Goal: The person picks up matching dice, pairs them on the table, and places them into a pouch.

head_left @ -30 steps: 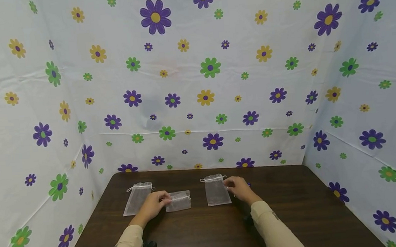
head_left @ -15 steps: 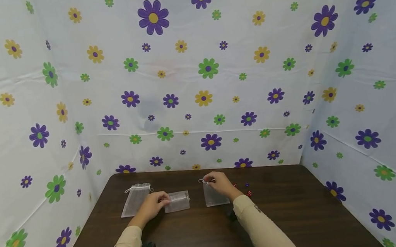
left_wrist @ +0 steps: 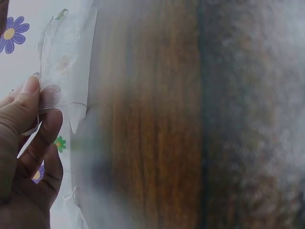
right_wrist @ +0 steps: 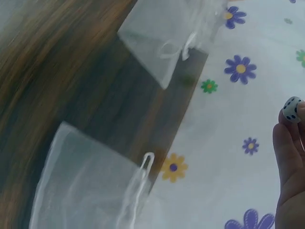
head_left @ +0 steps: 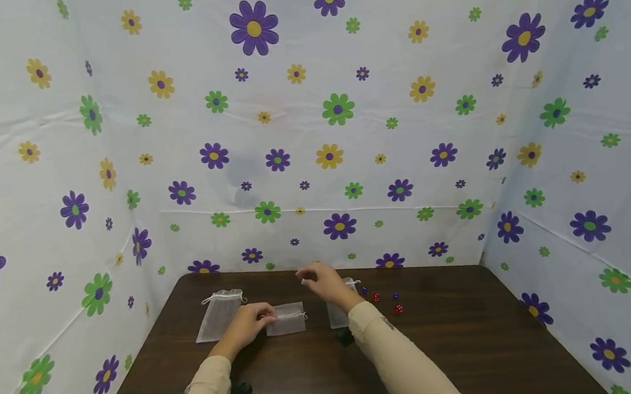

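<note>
My left hand pinches the mouth end of a sheer white drawstring bag, which spreads to the right of the fingers; in the left wrist view thumb and forefinger hold its see-through fabric. Raised over the table's far side, my right hand holds a white die with dark dots between its fingertips. Under the right wrist lies a second sheer bag, partly hidden by the arm. A third sheer bag lies flat left of my left hand.
Two red dice, one a red die, and two blue dice, one a blue die, lie right of the right-hand bag. The brown wooden table meets a flowered cloth wall behind and at both sides.
My right hand has swept left from beside the right-hand bag, across it, to above the middle bag. Red and blue dice it had covered now show. My left hand stays on the middle bag.
</note>
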The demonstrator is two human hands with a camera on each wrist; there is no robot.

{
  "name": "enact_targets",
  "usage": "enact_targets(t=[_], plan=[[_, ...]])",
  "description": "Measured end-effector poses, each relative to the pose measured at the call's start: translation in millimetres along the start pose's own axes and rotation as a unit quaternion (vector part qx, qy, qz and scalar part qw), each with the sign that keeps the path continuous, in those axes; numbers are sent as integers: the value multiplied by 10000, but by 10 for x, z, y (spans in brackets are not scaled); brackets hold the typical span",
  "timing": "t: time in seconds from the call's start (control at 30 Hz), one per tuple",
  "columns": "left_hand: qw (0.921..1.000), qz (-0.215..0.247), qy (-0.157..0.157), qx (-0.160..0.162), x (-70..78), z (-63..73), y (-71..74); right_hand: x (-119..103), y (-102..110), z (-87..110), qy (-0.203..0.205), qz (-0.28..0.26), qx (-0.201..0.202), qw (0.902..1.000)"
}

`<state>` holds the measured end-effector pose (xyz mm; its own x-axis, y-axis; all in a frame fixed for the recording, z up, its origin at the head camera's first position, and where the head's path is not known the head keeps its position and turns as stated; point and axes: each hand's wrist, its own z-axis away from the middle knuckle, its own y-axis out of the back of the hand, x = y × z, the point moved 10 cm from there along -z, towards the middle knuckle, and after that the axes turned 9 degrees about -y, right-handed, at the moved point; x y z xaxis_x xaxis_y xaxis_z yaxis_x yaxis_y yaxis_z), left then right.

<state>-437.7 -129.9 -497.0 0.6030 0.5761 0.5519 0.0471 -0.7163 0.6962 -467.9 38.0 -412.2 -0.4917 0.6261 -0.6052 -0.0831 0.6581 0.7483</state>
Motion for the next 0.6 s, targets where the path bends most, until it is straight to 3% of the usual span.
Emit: enact_targets(t=[0.33, 0.6], plan=[[9998, 57, -27, -174, 9, 0, -15, -218, -114, 6, 212, -122, 122, 9996], [9998, 91, -153, -123, 0, 23, -7, -292, -404, 38, 332, 113, -351, 9988]])
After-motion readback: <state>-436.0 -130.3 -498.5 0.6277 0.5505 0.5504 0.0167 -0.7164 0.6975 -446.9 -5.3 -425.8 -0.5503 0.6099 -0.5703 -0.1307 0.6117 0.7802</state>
